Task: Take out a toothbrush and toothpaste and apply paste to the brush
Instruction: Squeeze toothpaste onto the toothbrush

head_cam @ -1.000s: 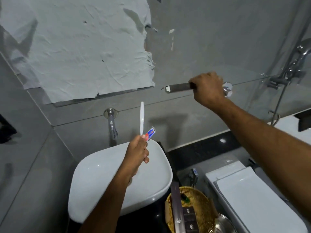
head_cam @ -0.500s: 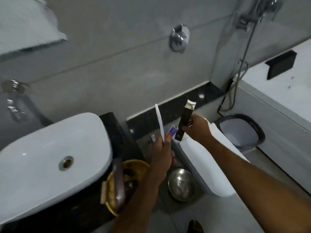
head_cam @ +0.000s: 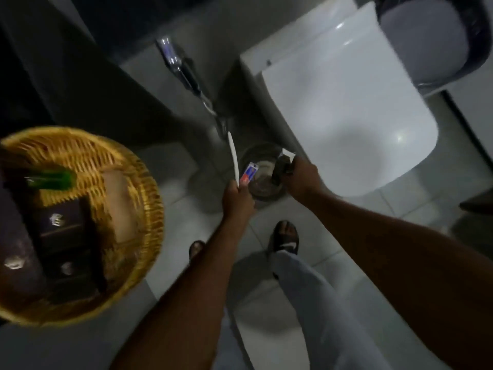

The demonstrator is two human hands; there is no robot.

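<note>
My left hand (head_cam: pixel 237 198) grips a white toothbrush (head_cam: pixel 233 158) that points up and away, together with a small red, white and blue toothpaste tube (head_cam: pixel 248 174) beside it. My right hand (head_cam: pixel 300 174) is closed on a dark wrapper (head_cam: pixel 281 166) with a torn pale end. Both hands hang low over a round metal bin (head_cam: pixel 262 166) on the floor, the wrapper right above its opening.
A closed white toilet (head_cam: pixel 344 102) stands to the right. A woven yellow basket (head_cam: pixel 128 166) with dark boxes and a green bottle sits on the left. A chrome hand sprayer (head_cam: pixel 186 73) hangs behind. My sandalled feet (head_cam: pixel 285 236) stand on grey floor tiles.
The view has tilted from the wall down to the floor. My right hand has brought the dark wrapper down from the wall shelf to the metal bin. My left hand keeps hold of brush and paste.
</note>
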